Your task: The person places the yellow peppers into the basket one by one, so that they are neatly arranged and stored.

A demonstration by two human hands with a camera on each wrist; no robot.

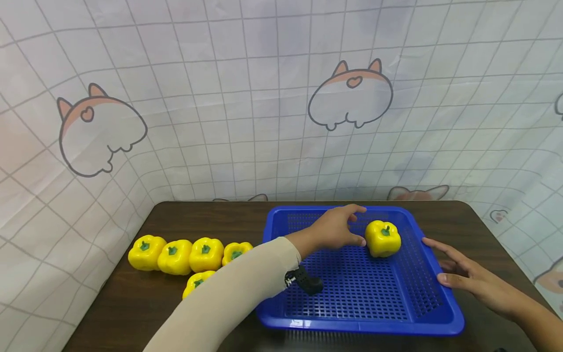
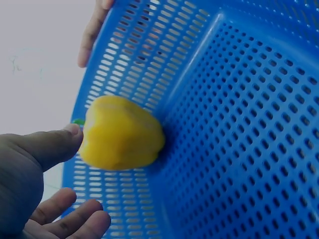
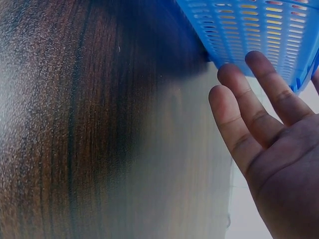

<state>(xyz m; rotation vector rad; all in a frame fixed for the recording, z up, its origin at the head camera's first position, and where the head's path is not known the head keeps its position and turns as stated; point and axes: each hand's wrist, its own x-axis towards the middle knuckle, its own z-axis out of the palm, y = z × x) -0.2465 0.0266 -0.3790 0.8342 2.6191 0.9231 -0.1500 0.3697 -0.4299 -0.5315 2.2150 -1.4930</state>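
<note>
One yellow bell pepper (image 1: 381, 240) with a green stem stands inside a blue plastic basket (image 1: 352, 293), near its right wall. My left hand (image 1: 336, 227) is over the basket, just left of this pepper, with thumb and fingers spread apart. In the left wrist view, the thumb (image 2: 57, 144) overlaps the stem end of the pepper, while the other fingers lie away from it. Beside the basket's right rim is my right hand (image 1: 479, 278), its fingertips right at the edge. The right wrist view shows its fingers (image 3: 271, 82) extended along the basket's outer wall.
Several more yellow bell peppers (image 1: 175, 256) sit on the dark wooden table (image 1: 145, 303), left of the basket. My left sleeve (image 1: 233, 293) partly hides the nearest ones. A pale gridded cloth (image 1: 211, 122) with cartoon animals hangs behind the table and at its sides.
</note>
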